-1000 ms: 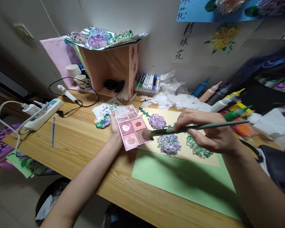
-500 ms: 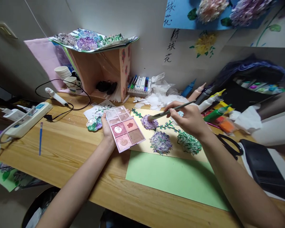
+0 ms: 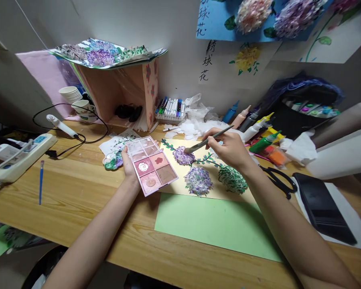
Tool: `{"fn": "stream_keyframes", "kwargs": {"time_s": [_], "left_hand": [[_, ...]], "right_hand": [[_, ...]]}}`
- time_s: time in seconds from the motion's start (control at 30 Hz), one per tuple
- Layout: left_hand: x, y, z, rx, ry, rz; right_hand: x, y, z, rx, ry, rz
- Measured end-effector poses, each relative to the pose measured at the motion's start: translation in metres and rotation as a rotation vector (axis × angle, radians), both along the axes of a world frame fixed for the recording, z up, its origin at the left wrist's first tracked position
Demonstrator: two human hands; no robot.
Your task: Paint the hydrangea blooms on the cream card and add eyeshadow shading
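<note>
My left hand grips an opened makeup palette with pink, coral and brown pans and a clear lid, tilted above the table. My right hand is closed round the handle of a makeup brush. The bristles rest against the upper purple textured flower on a cream paper. Below it on the same sheet are a lilac-white flower and a green-and-white flower, joined by leafy painted stems. A green sheet lies in front.
Several paint bottles and black scissors lie on the right, beside a black phone-like slab. A blue paintbrush and power strip are at left. Markers, crumpled tissue and a pink box stand behind.
The view has turned slightly right, so everything sits further left in it. Both hands keep their holds, and the brush tip stays at the upper purple flower.
</note>
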State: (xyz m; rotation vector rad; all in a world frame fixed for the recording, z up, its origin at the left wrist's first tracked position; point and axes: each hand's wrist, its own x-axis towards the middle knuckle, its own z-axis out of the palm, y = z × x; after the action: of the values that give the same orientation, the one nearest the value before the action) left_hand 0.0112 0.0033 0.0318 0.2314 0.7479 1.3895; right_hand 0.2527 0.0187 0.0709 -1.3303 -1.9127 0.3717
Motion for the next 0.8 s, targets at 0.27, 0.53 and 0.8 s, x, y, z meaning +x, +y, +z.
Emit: {"fn": "stream_keyframes", "kwargs": {"time_s": [0.27,0.53,0.8], "left_hand": [[-0.001,0.001,-0.003,-0.019,0.001,0.011],[-0.001,0.002,-0.012,0.082,-0.085,-0.083],[-0.002,0.002,-0.010,0.051,-0.060,-0.028]], "right_hand": [[0.003,-0.009,0.011,0.120,0.185,0.027],[-0.026,-0.037,0.017,0.147,0.150,0.419],[-0.037,-0.038,0.002,0.153,-0.005,0.551]]}}
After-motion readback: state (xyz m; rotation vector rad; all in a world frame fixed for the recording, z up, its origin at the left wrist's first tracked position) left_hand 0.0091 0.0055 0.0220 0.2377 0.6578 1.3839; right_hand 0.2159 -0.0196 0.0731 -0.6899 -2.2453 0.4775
